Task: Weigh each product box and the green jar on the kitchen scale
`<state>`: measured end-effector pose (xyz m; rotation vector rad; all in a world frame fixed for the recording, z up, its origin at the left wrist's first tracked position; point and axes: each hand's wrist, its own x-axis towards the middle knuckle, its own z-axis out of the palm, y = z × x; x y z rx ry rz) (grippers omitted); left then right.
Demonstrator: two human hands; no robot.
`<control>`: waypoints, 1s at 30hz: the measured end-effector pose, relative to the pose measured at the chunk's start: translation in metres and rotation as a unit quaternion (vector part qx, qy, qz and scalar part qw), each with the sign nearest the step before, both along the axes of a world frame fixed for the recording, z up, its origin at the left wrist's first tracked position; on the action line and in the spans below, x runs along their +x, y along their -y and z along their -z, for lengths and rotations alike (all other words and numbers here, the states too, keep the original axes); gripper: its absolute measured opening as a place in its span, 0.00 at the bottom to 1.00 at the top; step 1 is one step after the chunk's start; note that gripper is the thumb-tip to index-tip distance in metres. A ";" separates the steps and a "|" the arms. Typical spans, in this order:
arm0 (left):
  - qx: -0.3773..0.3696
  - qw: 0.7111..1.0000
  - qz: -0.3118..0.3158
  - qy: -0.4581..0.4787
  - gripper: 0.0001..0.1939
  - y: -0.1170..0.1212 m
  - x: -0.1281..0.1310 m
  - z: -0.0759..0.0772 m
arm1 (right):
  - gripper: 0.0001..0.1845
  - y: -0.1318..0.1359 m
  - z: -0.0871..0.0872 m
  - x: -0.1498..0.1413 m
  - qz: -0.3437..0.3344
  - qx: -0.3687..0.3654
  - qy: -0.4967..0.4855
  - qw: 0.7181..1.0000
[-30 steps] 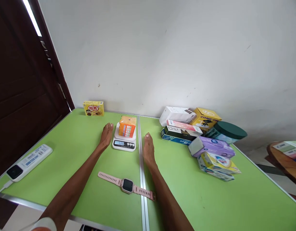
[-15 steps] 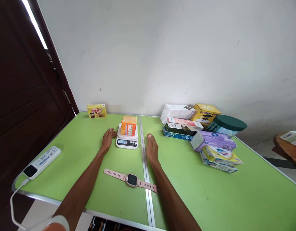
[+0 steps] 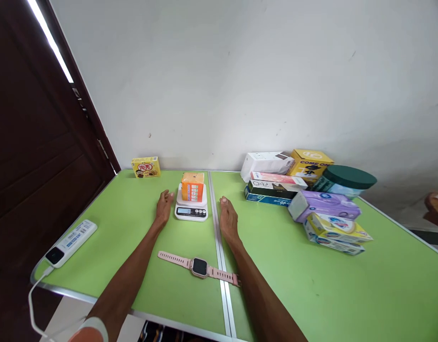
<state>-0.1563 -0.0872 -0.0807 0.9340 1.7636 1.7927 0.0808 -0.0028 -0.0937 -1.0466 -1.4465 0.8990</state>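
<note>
On the green table a white digital kitchen scale (image 3: pixel 191 213) carries an orange plastic-wrapped packet (image 3: pixel 192 187). My left hand (image 3: pixel 164 207) rests just left of the scale, apart from it, open and holding nothing. To the scale's right, across the metal seam, my right hand (image 3: pixel 228 219) lies on its edge, also open, with its palm facing the scale. The scale's display is lit, but its digits are too small to read. A smartwatch with a pink strap (image 3: pixel 199 267) is stretched out between my forearms; its right end reaches my right forearm.
A yellow snack box (image 3: pixel 146 167) stands at the back left. A white power bank (image 3: pixel 72 243) with a cable lies near the left edge. At right are several boxes, including a yellow carton (image 3: pixel 310 166), a purple tissue pack (image 3: pixel 325 206) and a green-lidded tub (image 3: pixel 350 178).
The camera view has shifted slightly, so most things appear a little further right. Both hands keep their places beside the scale, and the packet stays on it.
</note>
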 end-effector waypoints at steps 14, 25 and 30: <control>-0.101 0.943 -0.143 -0.284 0.69 -0.040 0.108 -0.066 | 0.40 -0.007 -0.002 -0.003 -0.010 0.027 0.000 1.000; -0.128 0.941 -0.131 -0.283 0.55 -0.036 0.101 -0.075 | 0.47 -0.008 0.000 -0.004 -0.010 0.013 -0.004 1.000; -0.106 0.944 -0.172 -0.261 0.54 -0.036 0.084 -0.081 | 0.52 -0.008 0.003 -0.001 -0.018 0.000 -0.006 1.000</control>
